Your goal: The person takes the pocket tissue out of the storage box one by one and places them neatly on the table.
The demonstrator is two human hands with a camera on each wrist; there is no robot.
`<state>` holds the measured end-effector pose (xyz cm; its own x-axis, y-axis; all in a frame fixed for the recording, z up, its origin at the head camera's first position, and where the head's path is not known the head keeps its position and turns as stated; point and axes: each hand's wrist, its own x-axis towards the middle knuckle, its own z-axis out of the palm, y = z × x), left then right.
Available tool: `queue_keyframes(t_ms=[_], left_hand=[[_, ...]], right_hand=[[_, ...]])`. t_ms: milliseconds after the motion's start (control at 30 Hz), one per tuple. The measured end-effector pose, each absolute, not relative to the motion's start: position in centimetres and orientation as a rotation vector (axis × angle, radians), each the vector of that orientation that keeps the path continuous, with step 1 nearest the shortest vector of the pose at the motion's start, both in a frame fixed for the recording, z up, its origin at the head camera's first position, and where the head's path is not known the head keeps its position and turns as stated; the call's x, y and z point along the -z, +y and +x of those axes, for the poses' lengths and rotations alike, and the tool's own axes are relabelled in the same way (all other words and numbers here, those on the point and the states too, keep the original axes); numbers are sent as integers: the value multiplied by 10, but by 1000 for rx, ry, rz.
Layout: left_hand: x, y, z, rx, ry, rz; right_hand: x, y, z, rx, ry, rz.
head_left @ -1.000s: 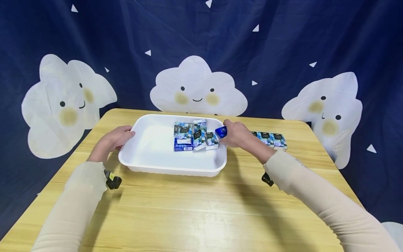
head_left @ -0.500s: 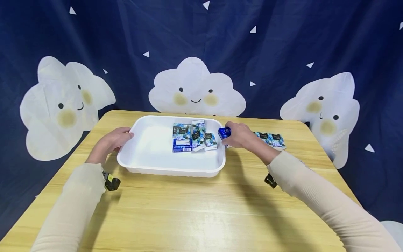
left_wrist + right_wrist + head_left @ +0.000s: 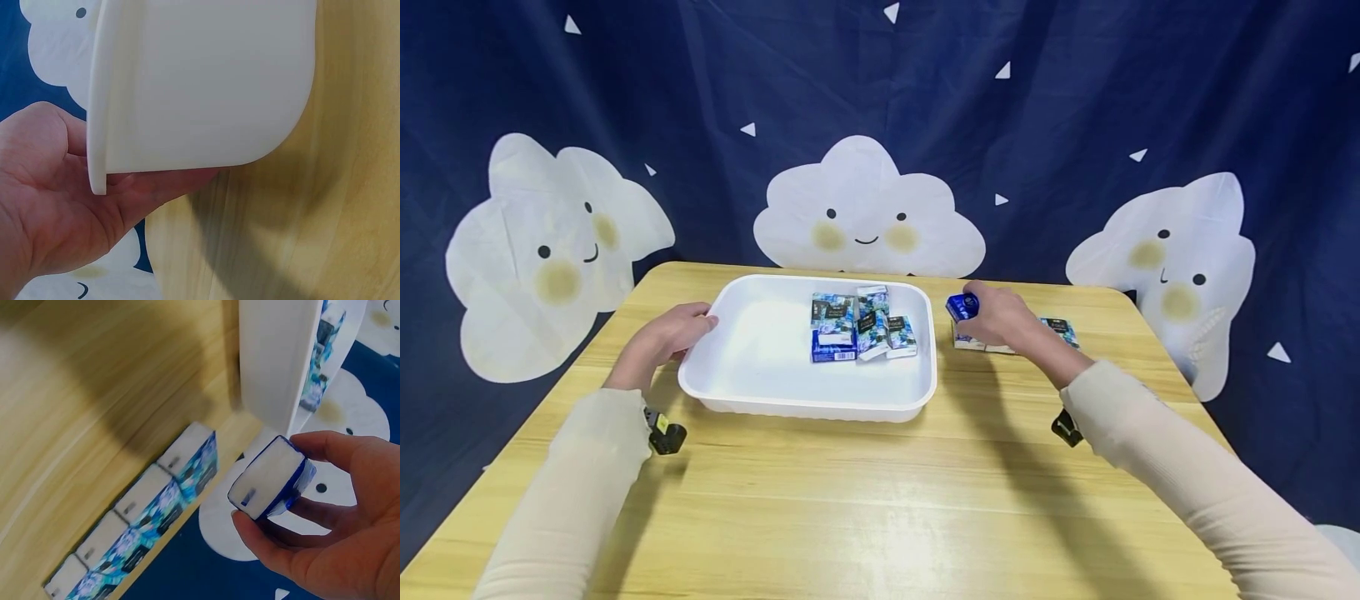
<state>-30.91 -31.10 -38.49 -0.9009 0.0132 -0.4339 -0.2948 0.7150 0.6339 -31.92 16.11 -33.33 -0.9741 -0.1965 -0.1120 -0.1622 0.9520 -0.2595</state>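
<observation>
A white plastic tray (image 3: 805, 410) stands on the table, and my left hand (image 3: 673, 333) grips its left end. In the left wrist view the fingers (image 3: 156, 190) reach under the tray's rim. My right hand (image 3: 1000, 315) pinches a small blue box (image 3: 962, 306) between thumb and fingers, just right of the tray; its pale end (image 3: 265, 472) faces the right wrist camera. Beneath that hand runs a row of several small floral-patterned boxes (image 3: 150, 490), partly hidden in the head view. Similar boxes (image 3: 837, 315) lie grouped in the tray's right half, some overlapping.
The wooden table (image 3: 820, 500) extends in front of the tray towards me. Behind its far edge hangs a dark blue curtain (image 3: 1045, 125) with printed clouds. A small black camera (image 3: 666, 435) is strapped at my left wrist.
My right hand has moved right with the blue box, from the tray's right rim to above the row on the table. The left hand and the tray have stayed put.
</observation>
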Motion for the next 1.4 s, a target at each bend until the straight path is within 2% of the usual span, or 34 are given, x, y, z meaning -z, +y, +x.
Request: queue_keyframes(t_ms=[900, 1400], left_hand=[[383, -312, -308, -1057, 2471, -241], [383, -312, -309, -1054, 2466, -246]], right_hand=[[342, 274, -330, 488, 3061, -25], [362, 328, -332, 459, 3149, 40]])
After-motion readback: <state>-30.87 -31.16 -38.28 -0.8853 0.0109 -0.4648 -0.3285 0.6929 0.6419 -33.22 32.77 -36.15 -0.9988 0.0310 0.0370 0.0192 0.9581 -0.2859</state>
